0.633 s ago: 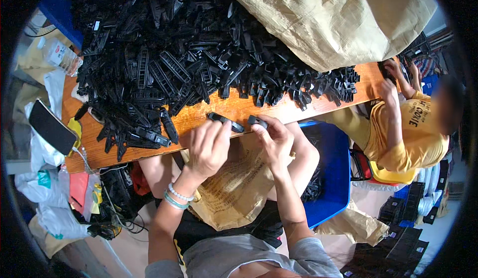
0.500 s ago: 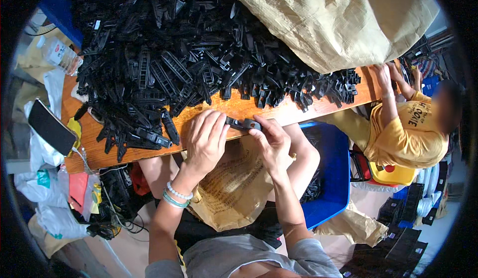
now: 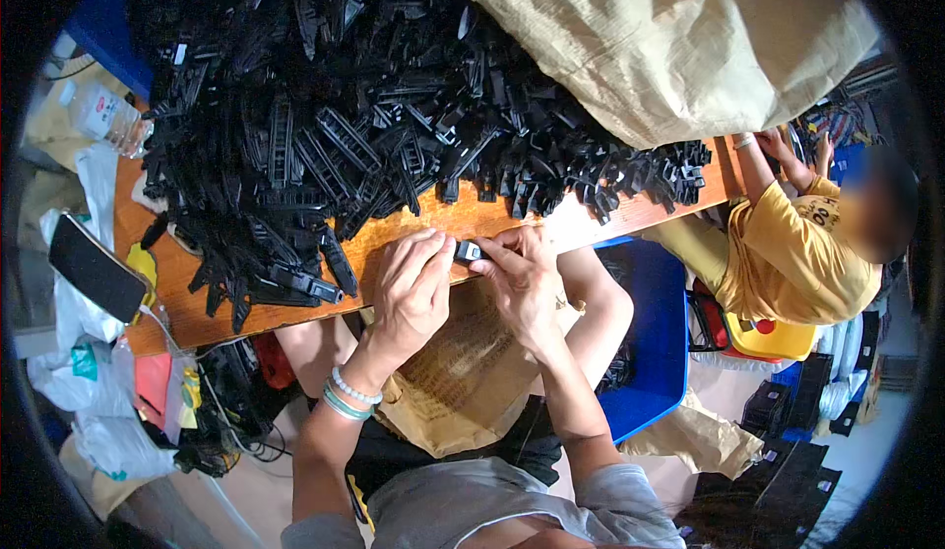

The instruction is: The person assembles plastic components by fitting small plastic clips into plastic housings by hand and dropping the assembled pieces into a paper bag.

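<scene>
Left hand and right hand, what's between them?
The head view shows a small black part between the left hand and right hand, at the fingertips.

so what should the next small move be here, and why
Probably draw the left hand back slightly while the right hand pinches the small black part. The left fingertips sit right against its other end, and whether they grip anything there is hidden, so a little opening should show how that end looks.
</scene>
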Motion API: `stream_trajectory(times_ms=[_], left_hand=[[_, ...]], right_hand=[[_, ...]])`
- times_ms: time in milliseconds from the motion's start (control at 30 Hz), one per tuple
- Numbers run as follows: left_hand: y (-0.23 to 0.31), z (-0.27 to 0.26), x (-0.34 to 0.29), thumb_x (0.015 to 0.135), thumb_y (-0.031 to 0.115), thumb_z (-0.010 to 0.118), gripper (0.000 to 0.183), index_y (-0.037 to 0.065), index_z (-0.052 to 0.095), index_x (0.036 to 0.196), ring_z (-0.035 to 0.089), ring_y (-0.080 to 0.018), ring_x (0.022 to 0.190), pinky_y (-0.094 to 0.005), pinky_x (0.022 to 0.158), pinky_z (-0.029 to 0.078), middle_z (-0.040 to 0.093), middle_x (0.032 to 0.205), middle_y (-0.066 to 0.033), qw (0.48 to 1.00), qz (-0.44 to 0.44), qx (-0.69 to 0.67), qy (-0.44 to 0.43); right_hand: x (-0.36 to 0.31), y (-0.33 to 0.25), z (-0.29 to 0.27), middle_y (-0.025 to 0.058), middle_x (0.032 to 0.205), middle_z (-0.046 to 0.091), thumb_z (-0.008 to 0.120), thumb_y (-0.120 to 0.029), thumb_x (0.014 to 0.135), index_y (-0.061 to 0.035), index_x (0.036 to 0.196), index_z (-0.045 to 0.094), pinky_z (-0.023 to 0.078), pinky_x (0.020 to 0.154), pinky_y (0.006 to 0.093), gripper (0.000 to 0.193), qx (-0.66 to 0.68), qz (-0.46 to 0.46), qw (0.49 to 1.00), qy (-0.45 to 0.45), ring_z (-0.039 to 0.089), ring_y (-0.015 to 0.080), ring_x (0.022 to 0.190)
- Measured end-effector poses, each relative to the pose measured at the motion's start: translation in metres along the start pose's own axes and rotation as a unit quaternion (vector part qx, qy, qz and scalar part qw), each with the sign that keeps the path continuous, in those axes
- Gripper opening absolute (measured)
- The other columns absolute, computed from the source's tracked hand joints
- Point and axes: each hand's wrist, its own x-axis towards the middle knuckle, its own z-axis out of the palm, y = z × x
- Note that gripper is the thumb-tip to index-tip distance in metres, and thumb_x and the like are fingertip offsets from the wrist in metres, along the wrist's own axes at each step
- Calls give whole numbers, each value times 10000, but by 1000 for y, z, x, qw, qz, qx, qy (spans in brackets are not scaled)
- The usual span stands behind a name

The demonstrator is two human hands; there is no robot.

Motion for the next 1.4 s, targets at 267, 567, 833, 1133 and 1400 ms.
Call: stream_trajectory(times_ms=[267, 567, 833, 1133, 1400], left_hand=[[4, -17, 25, 790, 22, 717, 206, -24, 672, 985, 583, -281, 899, -398, 779, 477, 612, 966, -119, 996, -4, -2, 89], [-3, 23, 92, 779, 184, 701, 205, 2, 618, 823, 501, -271, 939, -401, 812, 389, 555, 915, -123, 968, -32, 248, 26], [21, 1, 23, 800, 87, 710, 167, -14, 594, 863, 554, -313, 850, -412, 731, 478, 554, 881, -148, 991, -102, 87, -26], [0, -5, 5, 796, 10, 676, 194, -27, 592, 967, 523, -319, 899, -420, 791, 455, 540, 940, -139, 997, -42, -23, -59], [-3, -6, 6, 805, 10, 678, 166, -20, 610, 954, 522, -309, 891, -412, 771, 452, 538, 932, -123, 996, -52, -51, -60]], right_hand=[[-31, 2, -31, 113, 959, 608, 759, -162, 797, -2, 1043, 691, 485, 854, 362, 301, 78, 28, 992, -98, 598, 278, 934], [33, 24, 9, 106, 931, 571, 742, -166, 774, -54, 926, 636, 424, 825, 432, 217, -214, 12, 956, 200, 544, 311, 912], [16, 14, -2, 120, 984, 584, 692, -78, 806, -38, 940, 603, 430, 799, 387, 166, -203, -33, 952, 228, 554, 294, 907], [4, 8, -13, -17, 791, 559, 487, -143, 1026, -25, 1101, 642, 365, 579, 185, 209, 258, 177, 949, 25, 454, 39, 669], [15, 20, -38, 32, 810, 610, 674, -78, 888, 24, 1148, 660, 443, 658, 259, 280, 219, 141, 948, -185, 516, 115, 713]])
